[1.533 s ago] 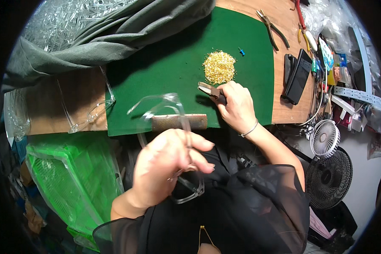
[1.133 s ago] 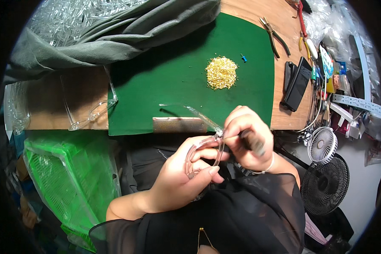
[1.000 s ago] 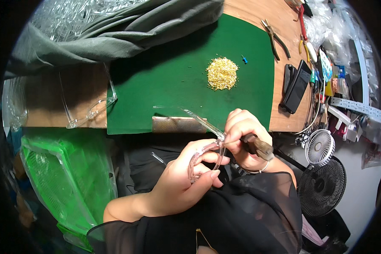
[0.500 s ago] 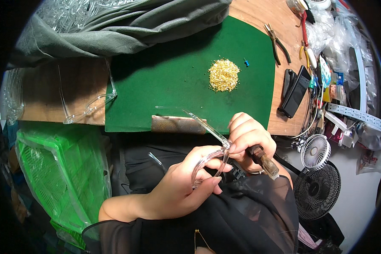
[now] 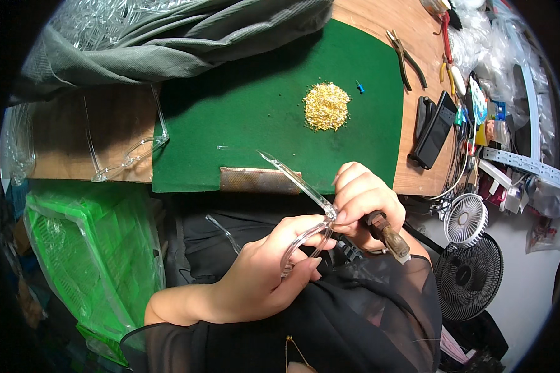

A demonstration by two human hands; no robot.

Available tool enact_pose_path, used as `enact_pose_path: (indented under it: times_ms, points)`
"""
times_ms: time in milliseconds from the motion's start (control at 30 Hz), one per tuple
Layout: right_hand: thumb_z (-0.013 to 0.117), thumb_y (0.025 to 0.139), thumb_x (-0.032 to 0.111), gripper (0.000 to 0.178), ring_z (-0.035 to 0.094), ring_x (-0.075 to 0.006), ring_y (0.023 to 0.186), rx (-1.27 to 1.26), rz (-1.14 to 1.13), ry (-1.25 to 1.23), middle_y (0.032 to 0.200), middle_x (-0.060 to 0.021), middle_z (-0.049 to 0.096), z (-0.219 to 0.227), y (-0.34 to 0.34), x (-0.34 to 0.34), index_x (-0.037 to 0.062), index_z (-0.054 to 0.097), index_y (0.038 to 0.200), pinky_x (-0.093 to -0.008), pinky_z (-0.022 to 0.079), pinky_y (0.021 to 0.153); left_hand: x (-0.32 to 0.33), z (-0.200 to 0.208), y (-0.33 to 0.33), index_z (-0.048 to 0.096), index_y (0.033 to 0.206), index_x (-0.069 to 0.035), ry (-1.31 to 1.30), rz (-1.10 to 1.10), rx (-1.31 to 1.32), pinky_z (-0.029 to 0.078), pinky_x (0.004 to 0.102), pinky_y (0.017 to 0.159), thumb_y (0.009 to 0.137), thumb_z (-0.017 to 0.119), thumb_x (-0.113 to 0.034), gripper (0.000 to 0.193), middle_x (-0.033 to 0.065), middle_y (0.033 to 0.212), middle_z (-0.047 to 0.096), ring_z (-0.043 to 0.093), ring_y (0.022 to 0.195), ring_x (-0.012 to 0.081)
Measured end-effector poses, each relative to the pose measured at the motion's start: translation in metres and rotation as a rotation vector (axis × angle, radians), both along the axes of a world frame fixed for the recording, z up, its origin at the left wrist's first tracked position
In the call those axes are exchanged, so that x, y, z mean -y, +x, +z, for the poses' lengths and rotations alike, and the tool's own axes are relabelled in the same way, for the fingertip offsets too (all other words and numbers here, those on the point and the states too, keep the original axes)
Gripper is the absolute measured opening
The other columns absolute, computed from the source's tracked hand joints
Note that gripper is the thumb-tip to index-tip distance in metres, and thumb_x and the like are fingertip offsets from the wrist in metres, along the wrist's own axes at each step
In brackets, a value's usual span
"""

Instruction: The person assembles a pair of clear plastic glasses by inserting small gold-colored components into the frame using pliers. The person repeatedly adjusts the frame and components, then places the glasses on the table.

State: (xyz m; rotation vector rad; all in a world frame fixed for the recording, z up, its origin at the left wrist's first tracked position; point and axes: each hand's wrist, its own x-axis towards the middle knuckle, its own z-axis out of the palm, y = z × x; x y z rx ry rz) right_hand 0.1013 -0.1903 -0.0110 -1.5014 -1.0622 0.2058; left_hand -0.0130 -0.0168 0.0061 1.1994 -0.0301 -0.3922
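Near centre, our left hand (image 5: 261, 270) grips the clear plastic spectacle frame (image 5: 302, 237); our right hand (image 5: 368, 199) grips a dark brown tool (image 5: 392, 240) beside it. Near left, clear film (image 5: 68, 225) covers a green plastic crate (image 5: 102, 258), contents indistinct.

The glasses frame (image 5: 302, 184) is glossy clear plastic, the table (image 5: 53, 149) smooth wood, the mat (image 5: 230, 112) dull, perhaps rubber.
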Motion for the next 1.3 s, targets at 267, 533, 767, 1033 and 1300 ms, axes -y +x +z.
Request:
enact_pose_path:
  times_ms: [267, 533, 767, 1033, 1300]
  points:
    - [0.073, 0.074, 0.01, 0.02, 0.057, -0.0221, 0.071, -0.055, -0.034, 0.003, 0.081, -0.007, 0.062, 0.006, -0.005, 0.001, 0.0043, 0.062, 0.09, -0.0329, 0.044, 0.067, -0.007, 0.003, 0.001, 0.03, 0.131, 0.005, -0.367, -0.07, -0.267, 0.047, 0.0196, 0.074, 0.089, 0.047, 0.004, 0.045, 0.0125, 0.112, 0.058, 0.06, 0.081, 0.0077]
    - [0.069, 0.08, 0.009, 0.019, 0.058, -0.0236, 0.074, -0.25, -0.113, 0.015, 0.084, -0.012, 0.061, 0.009, -0.015, 0.009, 0.0006, 0.059, 0.092, -0.0314, 0.047, 0.066, -0.007, 0.003, 0.002, 0.034, 0.127, 0.002, -0.325, -0.09, -0.301, 0.052, 0.0254, 0.072, 0.085, 0.052, 0.009, 0.047, 0.0169, 0.107, 0.06, 0.064, 0.078, 0.0153]
    - [0.063, 0.072, -0.003, 0.02, 0.058, -0.0269, 0.076, -0.044, -0.084, -0.282, 0.085, -0.0116, 0.06, 0.013, -0.008, 0.019, 0.0003, 0.058, 0.092, -0.0341, 0.048, 0.069, -0.019, 0.011, 0.003, 0.038, 0.127, 0.003, -0.279, -0.111, -0.355, 0.052, 0.0242, 0.071, 0.085, 0.054, 0.008, 0.046, 0.0154, 0.107, 0.061, 0.064, 0.077, 0.0152]
    - [0.065, 0.07, 0.002, 0.03, 0.054, -0.0307, 0.088, -0.056, 0.111, -0.642, 0.094, -0.0114, 0.056, 0.023, -0.009, 0.022, 0.0038, 0.05, 0.097, -0.0367, 0.045, 0.079, -0.019, 0.01, -0.002, 0.051, 0.115, 0.007, -0.189, -0.076, -0.297, 0.048, 0.0227, 0.078, 0.087, 0.054, 0.004, 0.028, 0.0125, 0.108, 0.063, 0.062, 0.083, 0.0103]
    - [0.066, 0.068, 0.005, 0.031, 0.053, -0.0311, 0.087, 0.033, 0.161, -0.636, 0.09, -0.0127, 0.053, 0.027, -0.009, 0.014, 0.003, 0.05, 0.094, -0.0374, 0.043, 0.079, -0.016, 0.01, -0.007, 0.045, 0.121, 0.005, -0.065, -0.065, -0.231, 0.05, 0.022, 0.068, 0.085, 0.055, 0.006, 0.038, 0.0097, 0.1, 0.064, 0.063, 0.073, 0.0084]
